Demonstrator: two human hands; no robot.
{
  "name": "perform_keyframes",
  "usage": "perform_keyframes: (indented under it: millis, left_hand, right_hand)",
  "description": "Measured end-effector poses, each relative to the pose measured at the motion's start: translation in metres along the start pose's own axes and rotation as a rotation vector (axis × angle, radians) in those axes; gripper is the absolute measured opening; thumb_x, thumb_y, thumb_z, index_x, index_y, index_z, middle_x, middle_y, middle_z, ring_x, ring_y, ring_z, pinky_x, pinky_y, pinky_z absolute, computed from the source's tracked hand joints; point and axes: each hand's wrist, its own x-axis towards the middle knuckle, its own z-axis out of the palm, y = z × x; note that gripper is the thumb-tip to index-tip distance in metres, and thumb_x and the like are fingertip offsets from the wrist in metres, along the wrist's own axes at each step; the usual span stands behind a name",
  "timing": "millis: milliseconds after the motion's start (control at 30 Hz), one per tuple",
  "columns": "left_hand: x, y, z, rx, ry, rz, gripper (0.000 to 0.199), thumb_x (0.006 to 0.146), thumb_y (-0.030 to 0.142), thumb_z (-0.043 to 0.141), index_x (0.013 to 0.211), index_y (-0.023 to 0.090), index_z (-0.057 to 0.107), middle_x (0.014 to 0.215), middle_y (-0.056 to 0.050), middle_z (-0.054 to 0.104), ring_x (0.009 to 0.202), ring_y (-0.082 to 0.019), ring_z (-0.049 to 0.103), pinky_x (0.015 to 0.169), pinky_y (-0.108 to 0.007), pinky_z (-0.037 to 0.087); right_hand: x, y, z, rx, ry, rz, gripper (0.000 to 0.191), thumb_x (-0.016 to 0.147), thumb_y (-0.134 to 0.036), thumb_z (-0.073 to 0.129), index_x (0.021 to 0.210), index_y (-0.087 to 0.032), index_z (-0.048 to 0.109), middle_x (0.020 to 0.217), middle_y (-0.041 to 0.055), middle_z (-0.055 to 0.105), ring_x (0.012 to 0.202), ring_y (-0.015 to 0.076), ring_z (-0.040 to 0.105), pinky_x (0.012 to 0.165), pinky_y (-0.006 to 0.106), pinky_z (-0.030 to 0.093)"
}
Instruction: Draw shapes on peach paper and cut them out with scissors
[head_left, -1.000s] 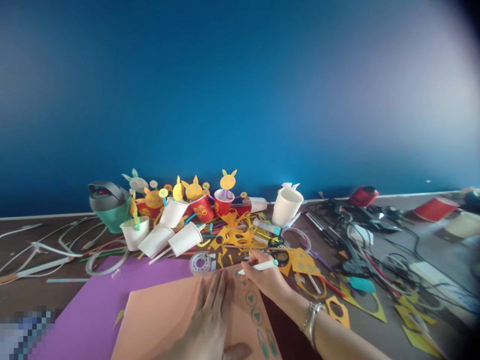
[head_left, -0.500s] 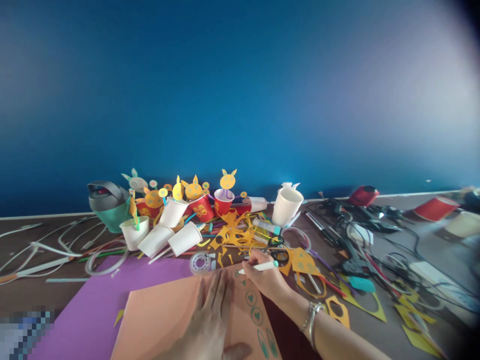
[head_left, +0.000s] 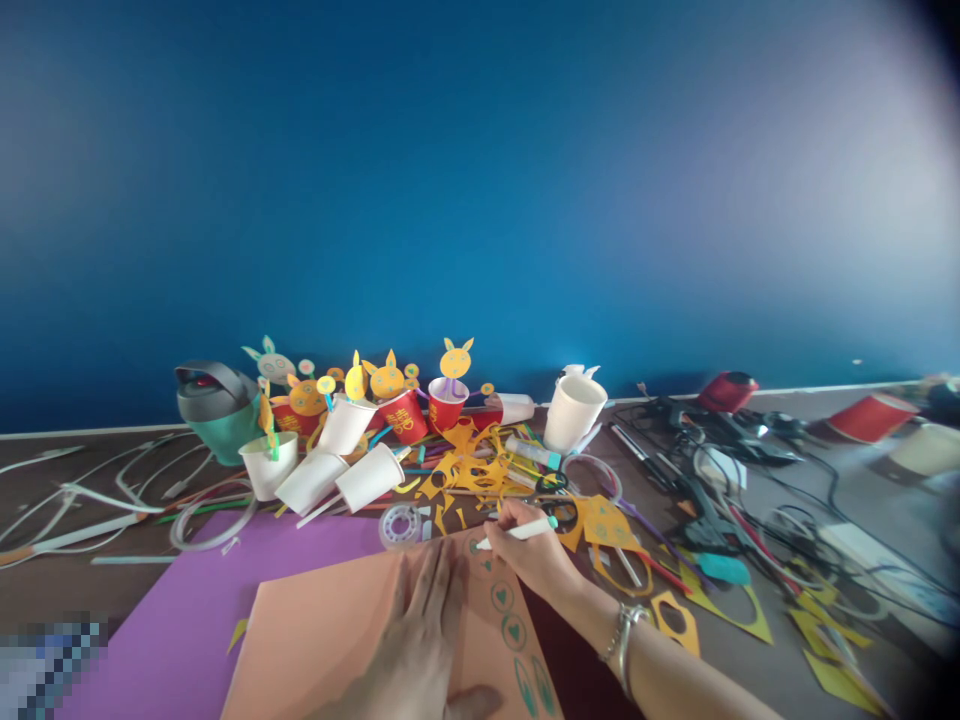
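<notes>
The left hand [head_left: 416, 640] lies open and flat, fingers slightly spread, pressing on a peach-coloured paper sheet [head_left: 337, 630]. The right hand [head_left: 532, 555], with a silver bracelet [head_left: 622, 635] at its wrist, is closed around a white marker pen with a teal end [head_left: 521, 532], whose tip meets the sheet near its top edge, beside the uppermost of a column of green-outlined circles with hearts inside [head_left: 502, 597]. The sheet lies on a large purple paper sheet [head_left: 172, 610] on a brown table [head_left: 52, 470]. Just past the sheet stand a clear roll of adhesive tape [head_left: 401, 525] and a pair of black-handled scissors [head_left: 559, 500], among a heap of orange-yellow paper scraps [head_left: 472, 470]. Farther back, white paper cups [head_left: 371, 477] lie on their sides, and red paper cups with yellow rabbit-faced cut-outs [head_left: 448, 405] stand near a teal and grey water bottle [head_left: 217, 410], all against a blue wall [head_left: 480, 180]. To the right lie yellow card stencils with cut-out holes [head_left: 675, 622] and a tangle of black cables [head_left: 712, 500]; to the left, loops of white plastic strip [head_left: 75, 520] spread over the table.
</notes>
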Motion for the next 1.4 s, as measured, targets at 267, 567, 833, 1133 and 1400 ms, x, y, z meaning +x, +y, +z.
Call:
perform_keyframes:
  millis: [267, 567, 833, 1133, 1400]
  left_hand:
    - [0.001, 0.001, 0.000, 0.002, -0.006, -0.013, 0.116, 0.067, 0.072, 0.055, 0.148, 0.007, 0.001, 0.149, -0.024, 0.023, 0.135, -0.043, 0.022, 0.104, -0.064, 0.022]
    - [0.001, 0.001, -0.003, 0.007, -0.028, -0.006, 0.117, 0.067, 0.069, 0.057, 0.147, 0.006, 0.000, 0.150, -0.026, 0.020, 0.136, -0.043, 0.020, 0.104, -0.064, 0.021]
    - [0.001, 0.001, -0.003, -0.017, -0.066, -0.030, 0.113, 0.068, 0.069, 0.056, 0.148, 0.008, 0.004, 0.150, -0.025, 0.018, 0.136, -0.043, 0.019, 0.105, -0.063, 0.020]
    - [0.003, -0.003, -0.009, 0.030, 0.016, -0.042, 0.104, 0.076, 0.069, 0.048, 0.148, 0.008, 0.003, 0.150, -0.023, 0.023, 0.136, -0.042, 0.022, 0.105, -0.060, 0.023]
    - [0.005, -0.003, -0.019, 0.070, -0.006, -0.021, 0.101, 0.079, 0.069, 0.043, 0.147, 0.007, 0.002, 0.147, -0.024, 0.028, 0.134, -0.042, 0.026, 0.101, -0.060, 0.028]
  right_hand:
    - [-0.001, 0.000, 0.000, -0.015, 0.002, -0.019, 0.027, 0.078, -0.025, 0.055, 0.056, -0.021, 0.039, 0.047, -0.0048, 0.051, 0.047, 0.0113, 0.050, 0.046, 0.021, 0.033]
    - [0.000, 0.000, -0.001, -0.026, -0.002, -0.033, 0.028, 0.078, -0.027, 0.056, 0.057, -0.021, 0.040, 0.049, -0.0047, 0.052, 0.048, 0.0108, 0.050, 0.048, 0.020, 0.035]
    - [0.000, -0.001, 0.000, 0.018, -0.011, -0.015, 0.027, 0.078, -0.027, 0.057, 0.056, -0.021, 0.042, 0.048, -0.0040, 0.054, 0.048, 0.0117, 0.053, 0.047, 0.021, 0.036]
    - [0.001, -0.003, -0.016, 0.369, 0.089, 0.037, 0.022, 0.081, -0.034, 0.057, 0.066, -0.020, 0.048, 0.053, -0.0016, 0.057, 0.050, 0.0133, 0.053, 0.051, 0.024, 0.040]
    - [0.002, -0.004, -0.014, 0.027, 0.093, 0.053, 0.029, 0.074, -0.029, 0.058, 0.054, -0.022, 0.039, 0.045, -0.0048, 0.047, 0.045, 0.0112, 0.042, 0.045, 0.022, 0.030]
